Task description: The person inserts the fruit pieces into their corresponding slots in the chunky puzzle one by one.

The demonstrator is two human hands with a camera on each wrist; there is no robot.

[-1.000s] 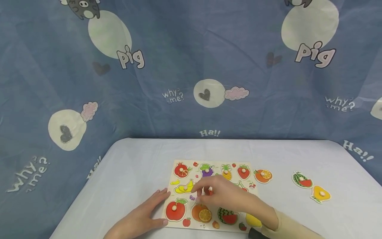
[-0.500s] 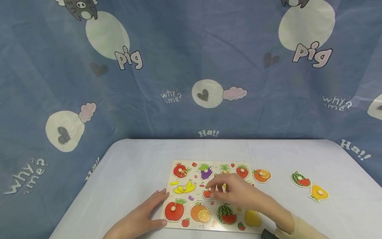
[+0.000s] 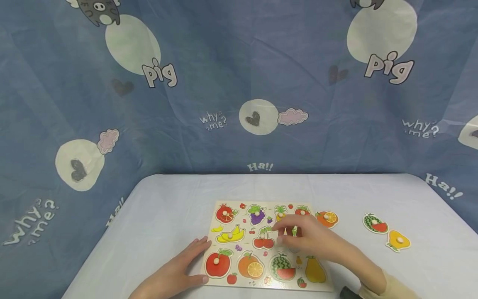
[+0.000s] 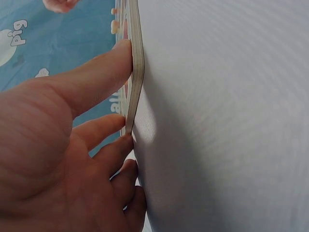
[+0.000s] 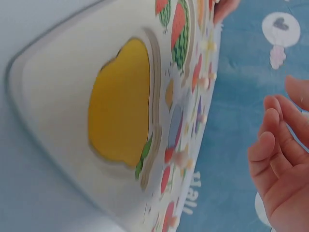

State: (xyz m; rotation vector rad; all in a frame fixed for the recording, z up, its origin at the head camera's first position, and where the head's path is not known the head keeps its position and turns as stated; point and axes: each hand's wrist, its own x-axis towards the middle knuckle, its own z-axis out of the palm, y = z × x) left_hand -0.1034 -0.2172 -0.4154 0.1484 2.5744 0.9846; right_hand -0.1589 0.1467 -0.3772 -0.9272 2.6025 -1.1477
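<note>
A wooden fruit peg-puzzle board (image 3: 220, 282) lies on the white table. My left hand (image 3: 179, 268) rests at its near left corner, fingers touching the left edge and thumb on the near edge; the left wrist view shows the thumb (image 4: 104, 67) against the board. My right hand (image 3: 317, 238) hovers over the board's right side, beside the cherry piece (image 3: 263, 239), with nothing visible in its fingers. The right wrist view shows its fingers loosely bent. The apple piece (image 3: 218, 265) and banana piece (image 3: 230, 235) sit in place. The pear recess (image 5: 120, 104) shows its printed picture.
Right of the board lie a loose orange piece (image 3: 327, 219), a watermelon piece (image 3: 375, 223) and a yellow pear piece (image 3: 398, 241). A blue printed cloth (image 3: 224, 145) hangs behind the table (image 3: 168, 199).
My right hand has moved right, from above the cherry piece to the board's right side, uncovering the cherries. My left hand has stayed at the corner.
</note>
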